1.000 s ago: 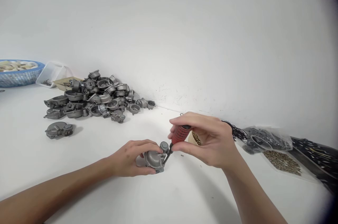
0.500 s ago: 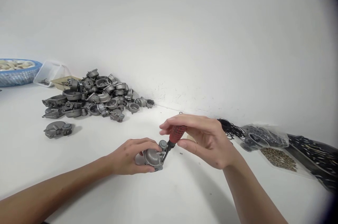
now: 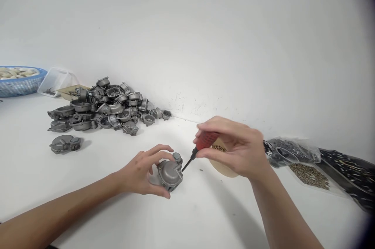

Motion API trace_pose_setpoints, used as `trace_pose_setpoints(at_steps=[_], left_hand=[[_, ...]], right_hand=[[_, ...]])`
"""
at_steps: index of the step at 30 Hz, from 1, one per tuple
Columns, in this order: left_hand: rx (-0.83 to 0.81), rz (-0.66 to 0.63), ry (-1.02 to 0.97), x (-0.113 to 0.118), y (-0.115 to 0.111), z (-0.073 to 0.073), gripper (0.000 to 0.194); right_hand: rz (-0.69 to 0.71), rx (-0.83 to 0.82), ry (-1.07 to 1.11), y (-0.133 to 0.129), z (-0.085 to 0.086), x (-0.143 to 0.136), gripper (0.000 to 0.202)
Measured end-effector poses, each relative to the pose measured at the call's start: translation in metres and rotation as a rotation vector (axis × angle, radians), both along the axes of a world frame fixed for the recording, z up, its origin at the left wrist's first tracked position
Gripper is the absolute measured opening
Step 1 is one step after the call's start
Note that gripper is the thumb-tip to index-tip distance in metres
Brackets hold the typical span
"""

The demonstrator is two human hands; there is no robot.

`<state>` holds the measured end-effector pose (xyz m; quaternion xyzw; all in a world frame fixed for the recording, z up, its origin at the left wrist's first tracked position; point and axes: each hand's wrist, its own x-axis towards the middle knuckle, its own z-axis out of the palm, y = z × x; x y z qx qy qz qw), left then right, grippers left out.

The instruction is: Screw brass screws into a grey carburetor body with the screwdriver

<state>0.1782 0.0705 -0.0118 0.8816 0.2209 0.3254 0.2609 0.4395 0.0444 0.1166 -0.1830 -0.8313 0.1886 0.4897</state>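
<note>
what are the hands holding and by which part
The right hand holds a screwdriver by its red handle. The left hand curves around a metal part; whether it grips cannot be told.

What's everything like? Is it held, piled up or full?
Screwdriver, held tilted in the right hand
Metal housing, half-circled by the left hand
Pile of housings, heaped
Lone housing, lying apart from the pile
Blue basket, holding pale pieces
Brass-coloured bits, crowded together

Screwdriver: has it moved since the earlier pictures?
Yes: judged against the pile of metal parts, the screwdriver has shifted right and slightly up in the view.
</note>
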Motion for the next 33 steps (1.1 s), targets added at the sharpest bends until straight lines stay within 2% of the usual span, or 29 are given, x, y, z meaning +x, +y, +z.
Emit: trace_pose_setpoints(at_steps=[2,5,9,13,20,33], left_hand=[[-0.018,0.050,0.003,-0.003,0.000,0.003,0.079],[0.019,0.090,0.005,-0.005,0.000,0.007,0.080],[0.111,0.093,0.048,-0.003,0.000,0.007,0.080],[0.121,0.075,0.091,-0.001,0.000,0.004,0.078],[0.105,0.046,0.076,0.001,0.001,-0.002,0.071],[0.091,0.045,0.068,0.003,0.000,-0.002,0.066]], right_hand=[[-0.034,0.034,0.075,-0.001,0.004,0.005,0.059],[-0.047,0.069,0.149,-0.004,0.010,0.010,0.062],[0.004,0.030,0.158,-0.010,0.013,0.004,0.062],[0.081,-0.020,0.115,-0.014,0.007,-0.011,0.062],[0.103,-0.039,0.057,-0.009,-0.010,-0.032,0.057],[0.071,-0.034,0.047,-0.006,-0.013,-0.030,0.061]])
